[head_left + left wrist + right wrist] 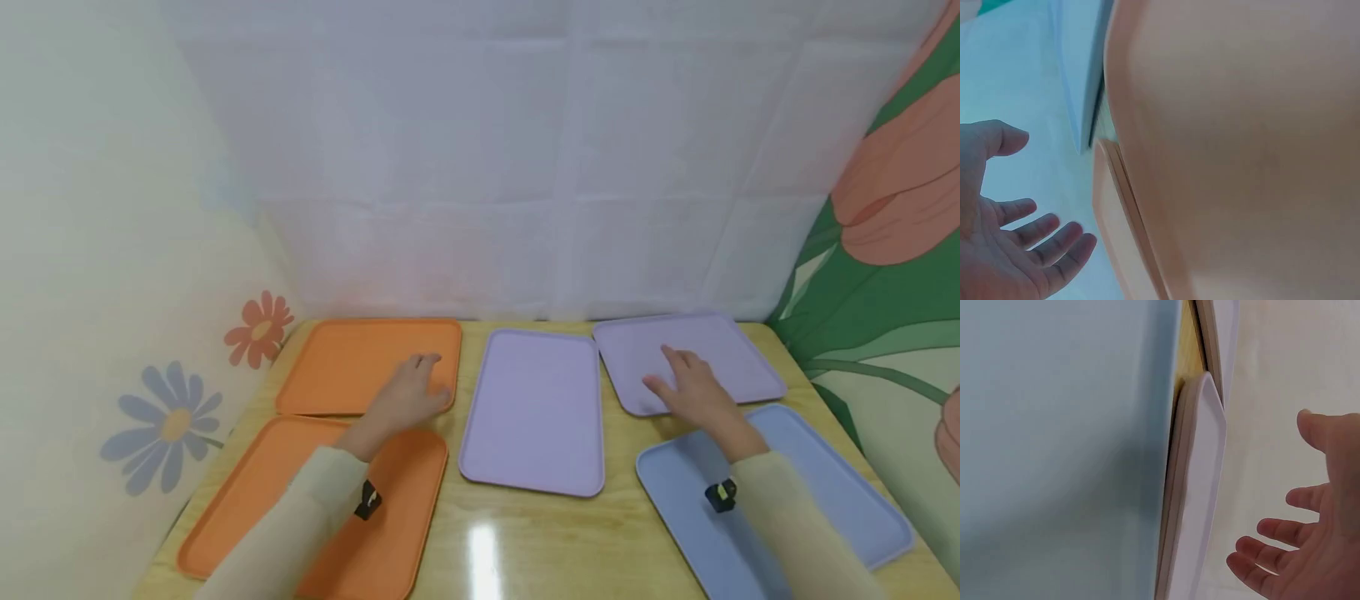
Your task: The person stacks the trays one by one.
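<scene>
My left hand [405,398] hovers over the near right part of the far orange tray [345,362], fingers loosely spread, holding nothing. Below its forearm lies the near orange tray [255,483]. The left wrist view shows the same hand [1019,250] with thumb apart and fingers relaxed beside the near orange tray [1241,137]. My right hand [697,400], also holding nothing, is above the far right purple tray [731,354]. Its forearm passes over a blue tray [832,483]. In the right wrist view, the hand's [1310,544] fingers are loosely bent, apart from the purple tray [1200,475].
Another purple tray [532,408] lies between the hands on the wooden table [532,542]. A white cloth [480,167] hangs behind the table. Flower-patterned walls [900,192] border both sides. Small black devices [367,500] sit at both wrists.
</scene>
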The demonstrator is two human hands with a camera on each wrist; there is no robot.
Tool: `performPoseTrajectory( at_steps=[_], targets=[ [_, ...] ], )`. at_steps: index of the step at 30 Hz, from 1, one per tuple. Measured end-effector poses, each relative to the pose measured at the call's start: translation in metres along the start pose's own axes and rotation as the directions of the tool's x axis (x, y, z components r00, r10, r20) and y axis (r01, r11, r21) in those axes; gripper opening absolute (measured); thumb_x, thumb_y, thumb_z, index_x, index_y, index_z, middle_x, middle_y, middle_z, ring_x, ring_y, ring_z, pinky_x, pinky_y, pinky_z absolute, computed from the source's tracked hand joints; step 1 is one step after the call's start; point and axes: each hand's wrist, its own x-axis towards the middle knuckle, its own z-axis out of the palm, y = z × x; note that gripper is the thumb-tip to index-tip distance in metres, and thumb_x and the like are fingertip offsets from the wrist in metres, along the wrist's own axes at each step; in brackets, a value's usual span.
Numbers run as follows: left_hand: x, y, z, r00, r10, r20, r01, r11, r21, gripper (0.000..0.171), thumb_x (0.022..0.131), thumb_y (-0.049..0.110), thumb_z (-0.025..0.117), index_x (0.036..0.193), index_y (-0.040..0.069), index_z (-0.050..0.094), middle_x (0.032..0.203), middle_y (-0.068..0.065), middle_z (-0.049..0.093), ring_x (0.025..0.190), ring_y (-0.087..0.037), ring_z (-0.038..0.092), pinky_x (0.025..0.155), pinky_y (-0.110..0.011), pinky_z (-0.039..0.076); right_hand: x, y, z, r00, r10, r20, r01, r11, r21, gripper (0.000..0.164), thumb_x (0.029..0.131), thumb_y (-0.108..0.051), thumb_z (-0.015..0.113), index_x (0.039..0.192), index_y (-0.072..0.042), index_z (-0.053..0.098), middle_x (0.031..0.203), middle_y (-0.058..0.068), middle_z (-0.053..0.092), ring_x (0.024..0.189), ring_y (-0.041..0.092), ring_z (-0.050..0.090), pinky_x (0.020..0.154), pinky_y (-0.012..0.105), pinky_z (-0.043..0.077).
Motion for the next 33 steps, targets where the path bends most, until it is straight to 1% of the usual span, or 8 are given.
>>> performPoseTrajectory(
  at_steps=[4,7,11,13,16,19,24,33],
  targets=[
    [0.000,0.010,0.005,0.999,-0.025,0.024,0.025,0.999,-0.034,0.067,0.096,0.031,0.059,0.152,0.000,0.037,0.147,-0.024,0.048,0.134,-0.042,0.047,0.104,-0.061,0.043,0.001,-0.008,0.009,1.000,-0.013,-0.011,0.013,0.999,0.045,0.078,0.103,-0.046,0.053,0.152,0.010,0.031,0.147,0.041,0.035,0.135,0.058,0.034,0.110,0.069,0.031],
    [0.000,0.014,0.009,0.999,-0.024,0.031,0.026,0.998,-0.052,0.063,0.095,0.027,0.062,0.148,-0.001,0.042,0.138,-0.021,0.056,0.124,-0.038,0.056,0.098,-0.056,0.049,0.002,-0.015,0.014,0.999,-0.027,-0.026,0.029,0.996,0.079,0.073,0.101,-0.042,0.058,0.148,0.011,0.038,0.140,0.039,0.045,0.128,0.054,0.045,0.106,0.065,0.038],
    [0.001,0.018,0.015,0.999,-0.014,0.048,0.017,0.997,-0.080,0.061,0.091,0.022,0.066,0.143,-0.004,0.046,0.129,-0.021,0.060,0.117,-0.036,0.059,0.094,-0.052,0.051,0.004,-0.024,0.020,0.999,-0.029,-0.029,0.033,0.991,0.127,0.067,0.099,-0.036,0.062,0.143,0.011,0.045,0.128,0.034,0.056,0.112,0.047,0.058,0.095,0.059,0.048],
    [0.001,0.020,0.019,0.999,-0.003,0.052,0.007,0.996,-0.086,0.060,0.090,0.020,0.068,0.140,-0.005,0.048,0.124,-0.021,0.060,0.113,-0.035,0.059,0.094,-0.052,0.051,0.005,-0.028,0.022,0.999,-0.031,-0.029,0.035,0.989,0.143,0.064,0.098,-0.034,0.064,0.140,0.011,0.048,0.121,0.032,0.060,0.104,0.043,0.062,0.090,0.057,0.051],
    [0.001,0.024,0.022,0.998,-0.010,0.064,0.015,0.996,-0.088,0.061,0.088,0.018,0.071,0.139,-0.006,0.049,0.119,-0.020,0.061,0.110,-0.034,0.059,0.095,-0.052,0.049,0.007,-0.034,0.026,0.998,-0.046,-0.032,0.051,0.986,0.161,0.059,0.096,-0.029,0.065,0.136,0.012,0.052,0.110,0.027,0.064,0.095,0.038,0.064,0.086,0.054,0.053],
    [0.002,0.028,0.025,0.996,-0.034,0.086,0.041,0.996,-0.081,0.062,0.088,0.017,0.074,0.139,-0.006,0.049,0.118,-0.020,0.062,0.108,-0.033,0.060,0.096,-0.051,0.050,0.009,-0.039,0.029,0.998,-0.052,-0.018,0.055,0.983,0.174,0.056,0.096,-0.027,0.066,0.134,0.012,0.053,0.104,0.023,0.065,0.093,0.034,0.064,0.085,0.052,0.053],
    [0.002,0.030,0.028,0.989,-0.063,0.137,0.074,0.994,-0.077,0.065,0.087,0.017,0.076,0.141,-0.006,0.048,0.121,-0.021,0.063,0.108,-0.031,0.061,0.094,-0.049,0.052,0.014,-0.043,0.035,0.998,-0.054,0.016,0.050,0.981,0.186,0.053,0.096,-0.026,0.066,0.134,0.010,0.055,0.101,0.019,0.066,0.093,0.032,0.064,0.085,0.050,0.053],
    [0.003,0.034,0.033,0.980,-0.070,0.187,0.085,0.994,-0.074,0.068,0.085,0.017,0.079,0.142,-0.005,0.048,0.122,-0.020,0.064,0.111,-0.031,0.061,0.095,-0.048,0.052,0.018,-0.046,0.043,0.997,-0.060,0.054,0.047,0.977,0.208,0.049,0.095,-0.025,0.066,0.130,0.009,0.057,0.102,0.016,0.068,0.092,0.029,0.063,0.085,0.047,0.054]
  ],
)
